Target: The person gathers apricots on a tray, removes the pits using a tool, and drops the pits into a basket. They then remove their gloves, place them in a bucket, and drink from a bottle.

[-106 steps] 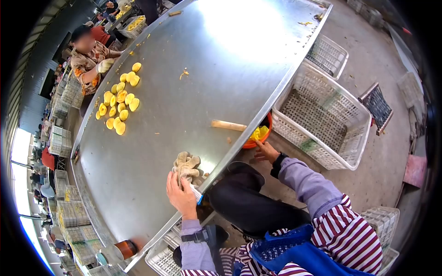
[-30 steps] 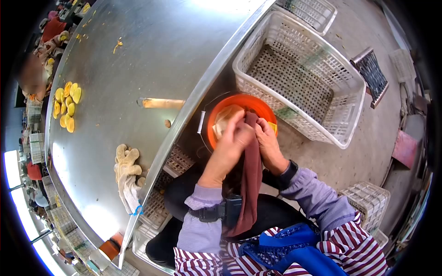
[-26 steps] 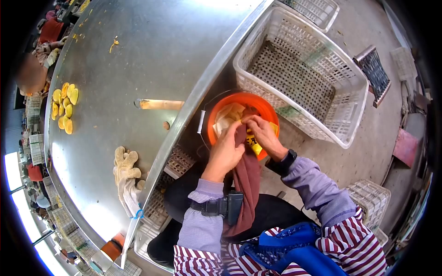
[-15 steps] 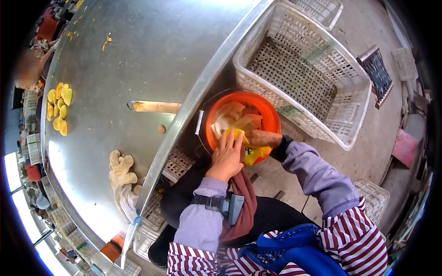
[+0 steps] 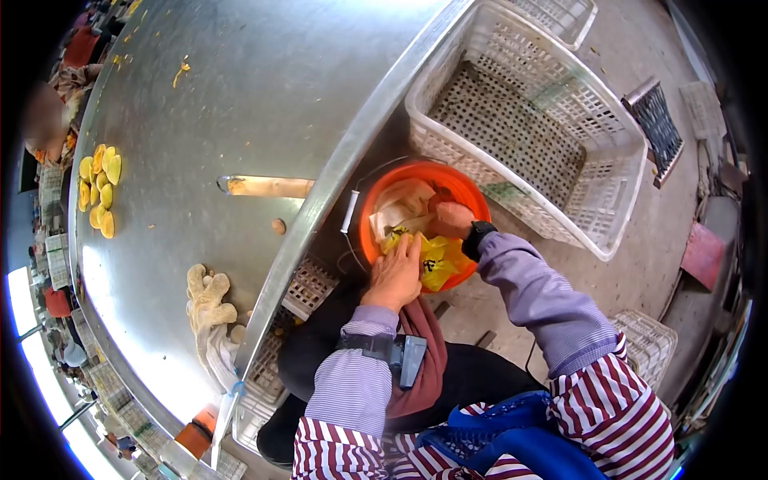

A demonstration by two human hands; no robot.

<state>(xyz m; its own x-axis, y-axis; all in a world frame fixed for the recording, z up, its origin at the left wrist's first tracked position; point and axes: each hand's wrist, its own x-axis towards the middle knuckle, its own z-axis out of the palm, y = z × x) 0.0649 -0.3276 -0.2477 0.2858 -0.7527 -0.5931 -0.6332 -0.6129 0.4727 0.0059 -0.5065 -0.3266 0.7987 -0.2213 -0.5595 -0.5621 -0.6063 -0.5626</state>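
An orange bucket (image 5: 481,202) stands beside the metal table, its wire handle with a white grip (image 5: 350,211) hanging toward the table. Inside are a crumpled yellow plastic bag (image 5: 442,270) with dark print and a pale, sheet-like wrapping (image 5: 398,206). My left hand (image 5: 392,276) reaches over the near rim, its fingers closed at the edge of the yellow bag. My right hand (image 5: 454,219), with a black band at the wrist, is down in the bucket beside the bag and a dark red patch; its fingertips are hidden.
The metal table (image 5: 264,104) carries a wooden-handled tool (image 5: 268,186), a pair of dirty work gloves (image 5: 210,308), and yellow fruit pieces (image 5: 100,188). A big white crate (image 5: 512,172) adjoins the bucket. Another person (image 5: 68,92) sits across the table.
My right hand has moved up and back inside the bucket, off the yellow bag. My left fingers have drawn together at the bag's edge, and more of the bag shows.
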